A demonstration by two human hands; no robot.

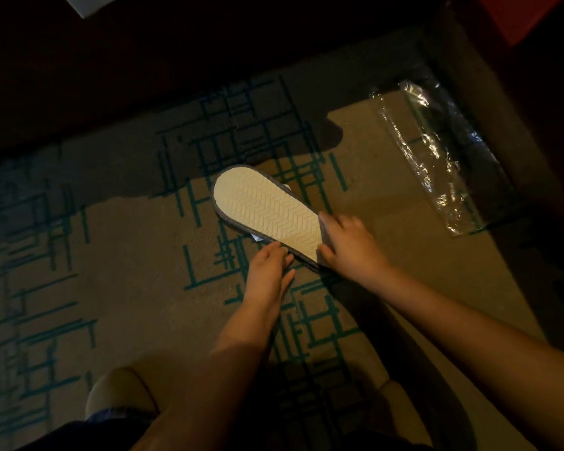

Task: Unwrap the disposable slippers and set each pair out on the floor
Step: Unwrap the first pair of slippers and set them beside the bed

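A pair of disposable slippers (264,208) lies stacked flat on the carpet, cream ribbed sole facing up, dark trim around the edge. My right hand (349,242) grips the heel end from the right, fingers curled over the sole. My left hand (271,271) pinches the lower edge of the same heel end, where a bit of white paper shows. A clear plastic wrapper (433,151) lies crumpled on the carpet at the upper right, apart from both hands.
The carpet (127,271) is tan with teal line patterns. Dark furniture runs along the top and right side. My feet in pale slippers (118,395) are at the bottom edge.
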